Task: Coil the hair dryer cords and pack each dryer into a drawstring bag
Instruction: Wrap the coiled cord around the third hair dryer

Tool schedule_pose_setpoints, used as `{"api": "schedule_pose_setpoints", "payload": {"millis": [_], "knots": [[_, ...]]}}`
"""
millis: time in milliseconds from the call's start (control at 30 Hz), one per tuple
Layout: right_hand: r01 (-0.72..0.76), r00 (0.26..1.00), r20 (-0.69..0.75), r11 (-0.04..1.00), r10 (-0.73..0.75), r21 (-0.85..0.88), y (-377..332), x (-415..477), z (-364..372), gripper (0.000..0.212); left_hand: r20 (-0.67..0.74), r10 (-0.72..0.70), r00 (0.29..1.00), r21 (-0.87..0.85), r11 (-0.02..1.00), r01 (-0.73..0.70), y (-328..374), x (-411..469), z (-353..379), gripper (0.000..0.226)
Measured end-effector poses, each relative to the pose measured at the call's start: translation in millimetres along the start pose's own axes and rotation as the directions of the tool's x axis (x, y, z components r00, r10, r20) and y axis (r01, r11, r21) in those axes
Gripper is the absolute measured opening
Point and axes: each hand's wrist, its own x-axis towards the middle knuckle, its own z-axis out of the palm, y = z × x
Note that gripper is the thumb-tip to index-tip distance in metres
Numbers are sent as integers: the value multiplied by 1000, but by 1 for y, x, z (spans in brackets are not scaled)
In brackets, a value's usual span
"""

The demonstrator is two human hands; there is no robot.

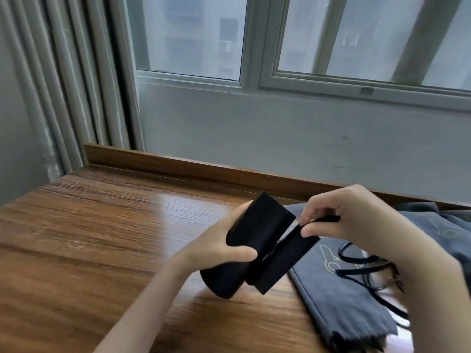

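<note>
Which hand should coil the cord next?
Right, probably. The right hand pinches the cord by the handle, while the left hand grips the dryer and can steady it.

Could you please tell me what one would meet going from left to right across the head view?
Curtain → left hand → dryer → right hand. The bag spreads beneath the right hand, so its place in the order is unclear and I leave it out.
</note>
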Motion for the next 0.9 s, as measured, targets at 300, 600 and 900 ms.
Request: {"api": "schedule_pose_setpoints", "payload": {"millis": [300, 600, 900], "knots": [[-34, 992, -111, 961, 67, 276, 51, -12, -8, 10, 286, -23, 958, -163, 984, 72, 24, 45, -26, 67], [-226, 959, -128, 953, 254, 203, 63, 28, 71, 28, -275, -17, 961, -536, 833, -139, -1, 65, -1, 50], [-288, 939, 228, 951, 258, 110, 21, 36, 88, 37, -720, 93, 688, -50, 982, -184, 6, 82, 2, 64]]}}
